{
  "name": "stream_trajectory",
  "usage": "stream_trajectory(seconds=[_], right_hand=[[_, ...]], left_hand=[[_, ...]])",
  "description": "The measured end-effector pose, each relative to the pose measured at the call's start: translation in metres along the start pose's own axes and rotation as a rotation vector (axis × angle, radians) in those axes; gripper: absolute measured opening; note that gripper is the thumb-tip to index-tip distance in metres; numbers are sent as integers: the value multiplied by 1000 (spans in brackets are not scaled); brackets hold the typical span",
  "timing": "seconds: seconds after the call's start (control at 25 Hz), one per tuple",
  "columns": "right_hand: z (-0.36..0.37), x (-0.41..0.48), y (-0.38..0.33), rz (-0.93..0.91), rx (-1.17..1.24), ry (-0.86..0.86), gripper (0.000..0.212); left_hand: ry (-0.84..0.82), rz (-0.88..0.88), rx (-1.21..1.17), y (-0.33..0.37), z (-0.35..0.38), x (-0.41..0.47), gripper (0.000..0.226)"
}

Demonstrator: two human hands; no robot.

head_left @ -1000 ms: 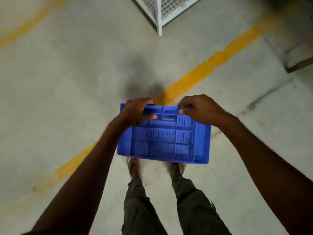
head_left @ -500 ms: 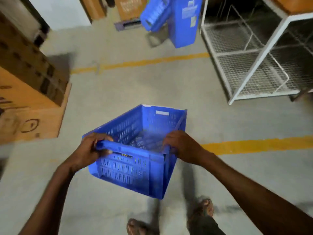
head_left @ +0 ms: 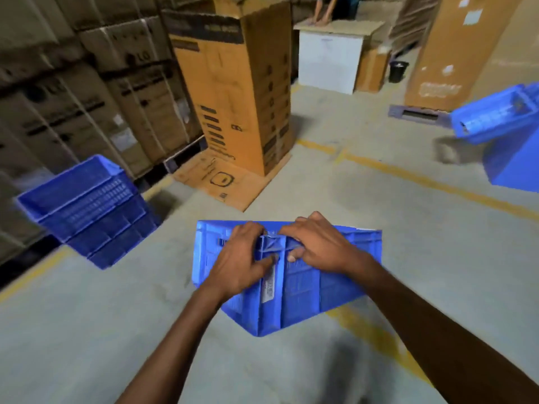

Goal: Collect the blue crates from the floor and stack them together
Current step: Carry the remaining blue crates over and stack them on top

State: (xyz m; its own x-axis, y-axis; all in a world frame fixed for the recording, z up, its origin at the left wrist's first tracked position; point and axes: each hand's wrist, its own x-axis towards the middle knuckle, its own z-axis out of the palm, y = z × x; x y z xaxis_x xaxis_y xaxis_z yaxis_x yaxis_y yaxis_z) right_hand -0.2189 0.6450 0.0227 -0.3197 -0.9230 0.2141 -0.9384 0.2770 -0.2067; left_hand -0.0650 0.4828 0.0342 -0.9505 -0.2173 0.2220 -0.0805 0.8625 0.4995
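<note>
We are standing on a grey concrete floor [head_left: 87,330] crossed by yellow lines [head_left: 437,185]; motion is smearing most of it. From 8 to 11 o'clock a wall of strapped cardboard boxes [head_left: 73,91] is rising out of view, its printing too blurred to read. At 12 o'clock a tall orange carton [head_left: 233,91] is standing on a flattened flap, and at 2 o'clock another tall carton [head_left: 455,48] is running off the top edge.

At 3 o'clock a tilted blue crate [head_left: 495,118] is leaning on a blue block [head_left: 516,164] that the right edge is cutting off, so we cannot tell what the block is. At 9 o'clock a stack of blue crates [head_left: 87,211] is sitting on the floor beside the boxes; the blur is keeping us from counting them.

Just below centre, at 6 o'clock, we are holding the blue crate [head_left: 320,290] off the floor, tilted with one corner pointing down and its inside hidden from us. At 1 o'clock a white worktop [head_left: 329,62] is carrying the forearms of another person [head_left: 323,10], who is cut off at the top.

Our left hand [head_left: 242,263] and right hand [head_left: 318,246] are gripping the crate's upper rim close together, fingers curling over it out of sight, thumbs pressing the near wall. A black bin [head_left: 398,71] is standing past the worktop. A white label [head_left: 269,284] on the crate is unreadable.
</note>
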Motion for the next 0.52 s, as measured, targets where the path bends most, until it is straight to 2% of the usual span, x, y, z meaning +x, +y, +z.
stream_trajectory(seconds=[0.12,0.24,0.36,0.52], right_hand=[[28,59,-37,-84,9,14,44],[56,121,-54,-81,156,44,43],[92,192,-58,-47,196,-78,44],[146,294,-67,-142,350,-208,34]], left_hand=[[159,-57,91,-45,-25,-13,26],[215,-129,263,-92,-50,-13,20],[234,-173,417,-140,-75,-10,26],[220,-120,528,-221,-108,-10,34]])
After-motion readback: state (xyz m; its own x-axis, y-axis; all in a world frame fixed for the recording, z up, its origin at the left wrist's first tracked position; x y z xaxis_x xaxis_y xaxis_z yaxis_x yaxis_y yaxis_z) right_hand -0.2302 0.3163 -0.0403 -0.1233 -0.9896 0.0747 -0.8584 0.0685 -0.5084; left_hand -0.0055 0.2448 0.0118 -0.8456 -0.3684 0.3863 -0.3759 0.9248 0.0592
